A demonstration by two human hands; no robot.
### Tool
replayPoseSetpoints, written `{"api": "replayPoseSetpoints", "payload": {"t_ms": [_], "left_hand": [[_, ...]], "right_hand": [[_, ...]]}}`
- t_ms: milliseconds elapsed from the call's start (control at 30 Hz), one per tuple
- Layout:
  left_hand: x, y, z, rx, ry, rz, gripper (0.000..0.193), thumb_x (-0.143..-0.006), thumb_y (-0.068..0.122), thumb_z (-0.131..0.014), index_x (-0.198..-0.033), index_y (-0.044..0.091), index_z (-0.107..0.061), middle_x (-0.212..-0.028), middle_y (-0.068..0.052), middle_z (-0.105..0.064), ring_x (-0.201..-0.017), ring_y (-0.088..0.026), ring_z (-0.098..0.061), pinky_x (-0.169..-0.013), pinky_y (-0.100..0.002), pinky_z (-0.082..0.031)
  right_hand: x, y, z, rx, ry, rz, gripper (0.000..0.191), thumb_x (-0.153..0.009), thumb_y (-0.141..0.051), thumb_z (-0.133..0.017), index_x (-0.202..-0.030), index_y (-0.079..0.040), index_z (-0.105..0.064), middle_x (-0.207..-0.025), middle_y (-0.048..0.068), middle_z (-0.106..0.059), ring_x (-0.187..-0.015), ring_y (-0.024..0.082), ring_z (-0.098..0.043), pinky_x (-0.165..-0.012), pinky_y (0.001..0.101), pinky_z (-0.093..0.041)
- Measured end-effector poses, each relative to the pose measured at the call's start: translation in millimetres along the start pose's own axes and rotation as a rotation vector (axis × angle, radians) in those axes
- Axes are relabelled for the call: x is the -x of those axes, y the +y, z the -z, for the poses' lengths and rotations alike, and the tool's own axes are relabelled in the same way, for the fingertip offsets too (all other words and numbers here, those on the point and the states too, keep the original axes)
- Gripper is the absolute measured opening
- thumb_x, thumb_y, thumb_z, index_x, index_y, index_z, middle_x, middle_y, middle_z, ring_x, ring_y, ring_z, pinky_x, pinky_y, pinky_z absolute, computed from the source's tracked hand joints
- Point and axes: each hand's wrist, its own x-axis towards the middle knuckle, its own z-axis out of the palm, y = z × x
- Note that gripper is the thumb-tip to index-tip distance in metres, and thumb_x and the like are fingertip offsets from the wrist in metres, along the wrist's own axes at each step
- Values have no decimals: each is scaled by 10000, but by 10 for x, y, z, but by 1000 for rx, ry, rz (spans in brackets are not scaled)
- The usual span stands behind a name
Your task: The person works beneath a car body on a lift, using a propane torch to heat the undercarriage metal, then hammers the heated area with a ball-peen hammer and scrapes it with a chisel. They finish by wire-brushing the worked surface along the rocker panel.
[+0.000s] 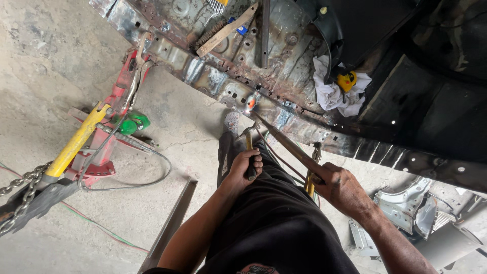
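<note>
The right hand [341,186] is closed around one long, thin metal torch [284,143], whose tip glows orange ahead of the hand against the rusty, scorched sheet-metal sill [304,127] of a stripped car body. The left hand [244,167] is wrapped tight on one hammer [249,147], its head just short of that ragged edge. Left of it, bare rough concrete floor [45,56] lies open before one red-and-yellow pulling jack [99,142].

Cracked grey concrete floor [45,61] — carries a red steel pulling rig with a yellow bar [76,144], a green plastic bottle [133,123] just beside it, a grey chain [23,190], thin red and green cables [96,223] and a flat steel bar [172,223].
</note>
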Motion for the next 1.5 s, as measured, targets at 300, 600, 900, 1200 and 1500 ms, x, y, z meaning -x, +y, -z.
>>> {"api": "replayPoseSetpoints", "payload": {"t_ms": [300,600,900,1200,1500], "left_hand": [[-41,-20,17,3,-9,2,99,-939,101,-631,-997,146,-564,-683,16,-528,-538,-99,-496,-482,-262,-409],[-8,-3,25,0,-2,-18,101,-938,95,-631,-1008,134,-569,-684,14,-533,-537,-95,-496,-483,-256,-407],[-4,-6,30,2,-7,-5,108,-933,97,-636,-1003,139,-565,-685,14,-528,-540,-98,-496,-483,-257,-407],[-9,-3,38,0,-11,-9,114,-931,94,-634,-1005,146,-564,-684,16,-521,-541,-100,-492,-484,-259,-402],[-14,-8,59,-4,-36,-19,123,-946,93,-629,-1031,141,-553,-689,21,-525,-546,-95,-496,-486,-256,-404]], "right_hand": [[-42,63,101,-12,81,-72,547,-919,-169,-658,-1461,-192,-588,-922,129,-736,-635,197,-706,-564,331,-627],[-134,103,89,-97,105,-57,498,-930,-174,-646,-1426,-163,-601,-844,104,-742,-588,169,-671,-510,323,-605],[-274,170,92,-115,95,-60,489,-935,-184,-647,-1418,-126,-593,-766,95,-741,-585,165,-676,-526,320,-605],[-196,114,179,-177,71,-120,462,-978,-228,-629,-1429,-139,-587,-758,120,-746,-591,196,-693,-563,346,-595],[-311,231,57,-135,103,-37,473,-918,-196,-653,-1379,-95,-616,-799,95,-735,-625,157,-707,-534,305,-636]]}}
